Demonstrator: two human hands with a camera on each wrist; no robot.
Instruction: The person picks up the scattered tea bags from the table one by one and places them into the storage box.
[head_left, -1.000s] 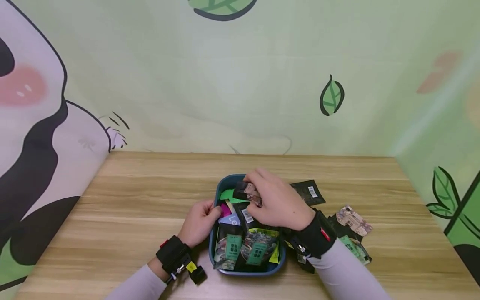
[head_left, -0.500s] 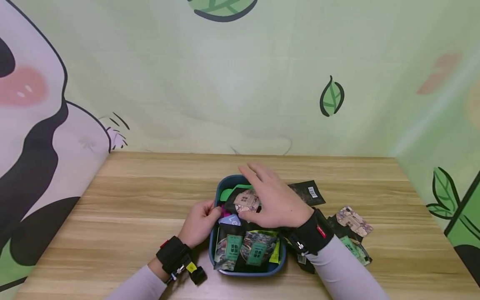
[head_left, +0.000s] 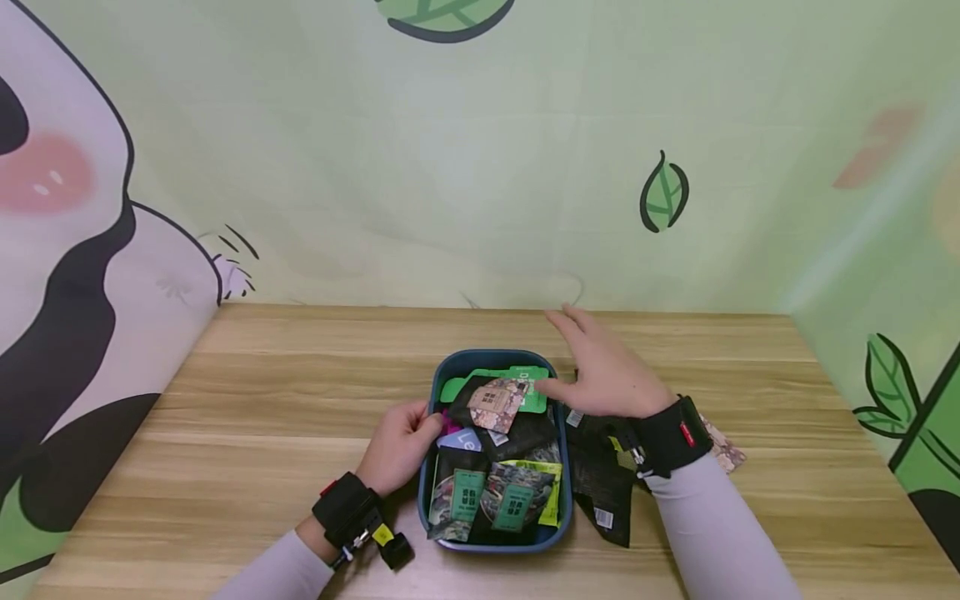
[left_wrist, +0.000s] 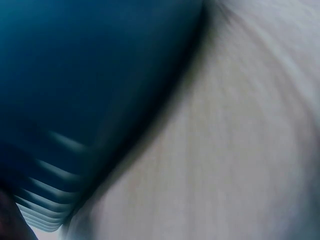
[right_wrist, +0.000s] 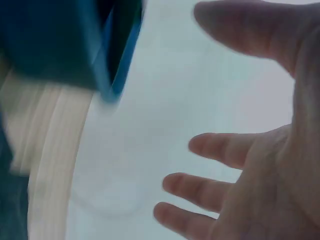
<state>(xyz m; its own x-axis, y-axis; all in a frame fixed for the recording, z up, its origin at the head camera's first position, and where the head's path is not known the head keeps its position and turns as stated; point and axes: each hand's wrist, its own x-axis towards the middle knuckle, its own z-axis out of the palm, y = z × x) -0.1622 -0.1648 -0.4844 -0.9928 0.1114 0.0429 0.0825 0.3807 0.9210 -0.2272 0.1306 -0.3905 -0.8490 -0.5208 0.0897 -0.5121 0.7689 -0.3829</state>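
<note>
A blue plastic basket (head_left: 498, 547) stands on the table, filled with small packets. My left hand (head_left: 397, 446) grips its left rim, the thumb at the edge; in the left wrist view the slotted outer wall of the basket (left_wrist: 90, 75) is close. On top lies a black packet with a pinkish label (head_left: 495, 404), over a bright green packet (head_left: 532, 396). Two black packets with green labels, one of them the middle packet (head_left: 516, 508), lean at the near end. My right hand (head_left: 615, 371) is just right of the basket, fingers spread and nothing held.
Black packets (head_left: 607, 487) lie on the table right of the basket, partly under my right wrist. A pinkish packet (head_left: 725, 450) shows beyond the wristband. The wooden table (head_left: 300, 375) meets a printed green backdrop (head_left: 480, 167) at its far edge.
My right hand has let go of the black packet with the pinkish label, which now lies on the pile, and has moved right out of the basket. My left hand has stayed put.
</note>
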